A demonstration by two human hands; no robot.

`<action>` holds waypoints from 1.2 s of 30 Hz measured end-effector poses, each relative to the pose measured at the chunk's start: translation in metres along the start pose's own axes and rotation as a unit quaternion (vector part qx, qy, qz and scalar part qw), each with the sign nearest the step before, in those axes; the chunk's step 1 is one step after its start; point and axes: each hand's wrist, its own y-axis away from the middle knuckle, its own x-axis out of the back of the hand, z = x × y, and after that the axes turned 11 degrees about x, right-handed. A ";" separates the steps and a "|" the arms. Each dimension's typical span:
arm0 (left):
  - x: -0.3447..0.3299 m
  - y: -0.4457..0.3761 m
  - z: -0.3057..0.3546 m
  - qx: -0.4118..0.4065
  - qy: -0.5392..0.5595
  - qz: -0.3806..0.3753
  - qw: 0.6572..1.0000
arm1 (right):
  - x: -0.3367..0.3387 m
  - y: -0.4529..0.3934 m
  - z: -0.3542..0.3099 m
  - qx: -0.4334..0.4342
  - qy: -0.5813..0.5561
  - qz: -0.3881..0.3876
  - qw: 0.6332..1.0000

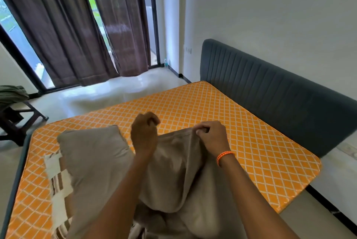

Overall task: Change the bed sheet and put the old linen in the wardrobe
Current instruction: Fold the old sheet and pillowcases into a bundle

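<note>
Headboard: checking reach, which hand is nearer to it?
Right. The right hand pinches the beige cloth on the side toward the headboard; the left hand is further from it, beside the pillow.

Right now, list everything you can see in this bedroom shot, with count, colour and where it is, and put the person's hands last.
Quilted mattress: one, orange with white lattice, bare, filling the bed.
Padded headboard: one, dark grey-blue, against the white wall on the right.
Plain fabric sheet: one, taupe, bunched at the near edge of the mattress, its top edge lifted.
Plain pillow: one, taupe, on the mattress, left of the sheet.
Striped cloth: one, brown and white, under the pillow.
Curtains: brown, hanging at the window, far left.
Wooden stool: one, dark, on the floor at left, green cloth on top.
Left hand: curled at the sheet's edge.
Right hand: pinches the sheet's edge; orange wristband.
</note>
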 end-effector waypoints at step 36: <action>-0.016 0.011 -0.021 -0.108 0.043 -0.423 0.899 | -0.034 0.040 0.007 0.064 0.127 -0.045 0.989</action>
